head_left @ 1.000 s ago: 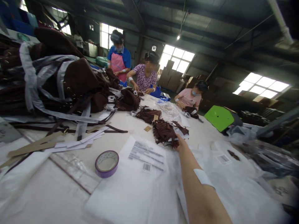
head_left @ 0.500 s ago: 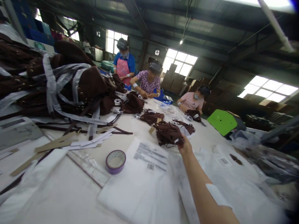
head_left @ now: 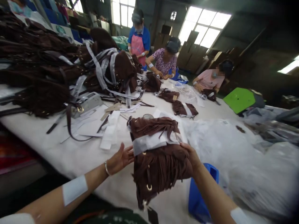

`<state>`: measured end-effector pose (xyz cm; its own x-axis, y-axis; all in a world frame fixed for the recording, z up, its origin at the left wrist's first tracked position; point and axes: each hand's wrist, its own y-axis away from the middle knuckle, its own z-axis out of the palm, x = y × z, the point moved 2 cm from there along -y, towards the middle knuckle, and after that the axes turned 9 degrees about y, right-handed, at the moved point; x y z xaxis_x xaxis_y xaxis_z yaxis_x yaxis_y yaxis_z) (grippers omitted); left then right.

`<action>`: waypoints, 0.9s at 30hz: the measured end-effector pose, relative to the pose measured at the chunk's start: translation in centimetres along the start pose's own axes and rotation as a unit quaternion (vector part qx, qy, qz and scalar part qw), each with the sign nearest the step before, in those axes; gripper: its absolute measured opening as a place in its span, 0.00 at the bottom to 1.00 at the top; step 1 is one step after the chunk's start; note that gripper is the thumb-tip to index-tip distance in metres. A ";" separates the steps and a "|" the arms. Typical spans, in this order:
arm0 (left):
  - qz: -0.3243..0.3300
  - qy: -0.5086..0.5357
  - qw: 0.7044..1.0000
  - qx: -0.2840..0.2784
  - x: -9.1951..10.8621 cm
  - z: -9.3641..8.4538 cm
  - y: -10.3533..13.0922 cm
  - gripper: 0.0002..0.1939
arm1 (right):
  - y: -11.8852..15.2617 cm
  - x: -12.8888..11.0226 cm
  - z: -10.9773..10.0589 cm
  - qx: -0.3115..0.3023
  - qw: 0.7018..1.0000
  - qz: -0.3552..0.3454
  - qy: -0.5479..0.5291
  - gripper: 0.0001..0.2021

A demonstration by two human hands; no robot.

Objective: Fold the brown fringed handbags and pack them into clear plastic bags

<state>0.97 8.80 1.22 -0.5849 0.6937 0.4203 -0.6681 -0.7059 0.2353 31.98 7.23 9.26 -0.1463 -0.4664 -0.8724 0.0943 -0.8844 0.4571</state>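
A dark brown fringed handbag [head_left: 161, 161] is held up in front of me, over the near edge of the table. Around its middle runs a whitish translucent wrap [head_left: 151, 143], and a dark tag [head_left: 152, 215] hangs at its lower end. My right hand [head_left: 191, 153] grips the bag's right side, its fingers partly hidden behind it. At the left edge, by the wrap, my left hand [head_left: 120, 159] has its fingers stretched out and thumb raised; the fingertips meet the bag's edge, but whether they bear it I cannot tell.
Brown bags [head_left: 46, 84] are heaped at the left. Paper strips [head_left: 112, 127] lie on the white table [head_left: 91, 155]. Another wrapped fringed bag [head_left: 184, 109] lies beyond. Clear plastic bags [head_left: 233, 149] spread to the right, with a blue bin [head_left: 202, 196] below. Three co-workers [head_left: 164, 62] work at the far side.
My right hand has drawn back from across the table and now holds a fringed bag close to me. My left hand has come into view beside it. The camera has tilted down.
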 end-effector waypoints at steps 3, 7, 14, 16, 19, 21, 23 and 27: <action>0.013 0.070 0.997 0.025 -1.3 -0.9 3.0 0.29 | 0.9 4.7 3.3 -0.066 0.995 0.059 0.038 0.16; 0.040 0.108 0.992 0.045 -3.0 -1.8 6.3 0.30 | -0.8 7.0 4.5 -0.072 0.987 0.098 0.102 0.14; -0.020 0.116 0.988 0.101 -6.7 -1.7 8.6 0.22 | -4.5 3.6 3.9 0.149 0.953 -0.040 0.262 0.13; -0.078 0.052 0.990 0.110 -6.8 -1.8 10.0 0.23 | -3.1 3.6 5.2 0.207 0.927 -0.107 0.292 0.20; -0.157 -0.171 0.962 0.141 -5.1 -1.8 12.5 0.23 | 0.7 6.0 8.6 0.246 0.839 -0.257 0.411 0.25; -0.114 -0.340 0.918 0.170 -2.8 -1.0 13.5 0.21 | 3.0 8.8 10.6 0.232 0.747 -0.337 0.525 0.25; -0.003 -0.477 0.860 0.182 -0.6 0.6 13.3 0.19 | 4.1 11.6 11.8 0.198 0.681 -0.352 0.611 0.25; 0.207 -0.670 0.708 0.085 0.8 4.7 8.9 0.14 | 3.6 14.2 11.9 0.162 0.636 -0.310 0.687 0.25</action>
<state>-3.30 2.47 7.74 0.3231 -0.2559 0.9111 -0.4364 -0.8946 -0.0965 18.56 -2.74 0.61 0.9642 0.2323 -0.1278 0.1987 -0.9523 -0.2317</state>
